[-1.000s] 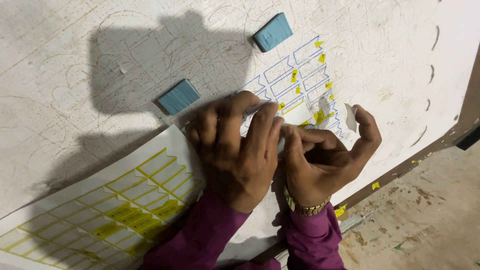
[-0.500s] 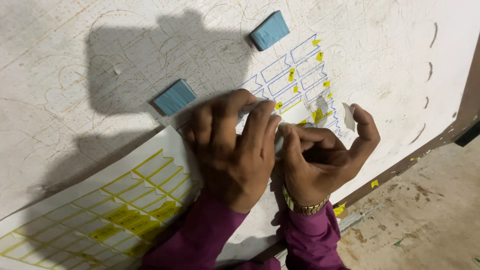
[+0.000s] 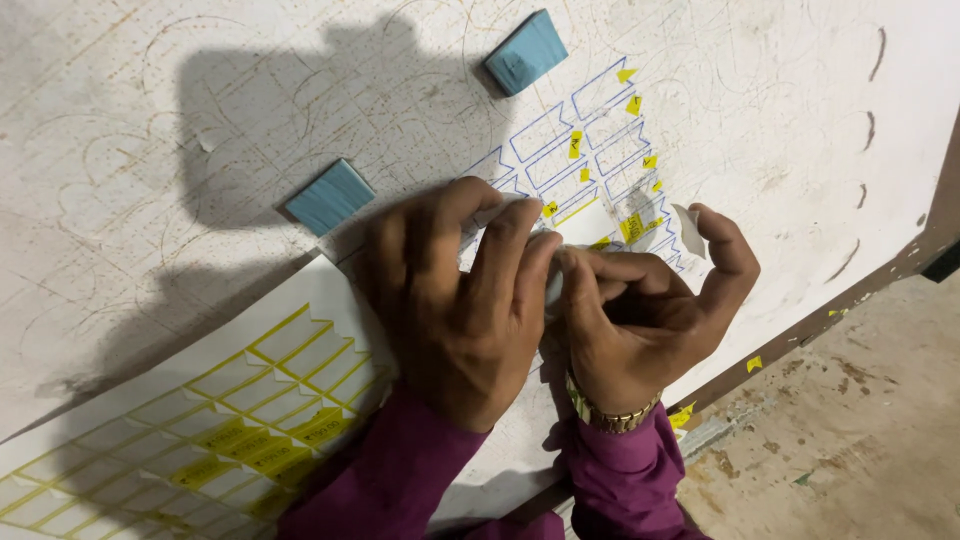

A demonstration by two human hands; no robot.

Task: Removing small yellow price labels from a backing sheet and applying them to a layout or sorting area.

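Left hand [image 3: 470,300] lies flat, fingers pressed together, on the blue-lined sticker sheet [image 3: 590,150]. Right hand [image 3: 640,320], just beside it on that sheet's near edge, pinches a small white piece [image 3: 553,285]; a white sticker [image 3: 688,228] clings to its forefinger. Two blue blocks [image 3: 330,196] sit beyond the sheet's far side; yellow-lined sheet [image 3: 200,420] lies nearer.
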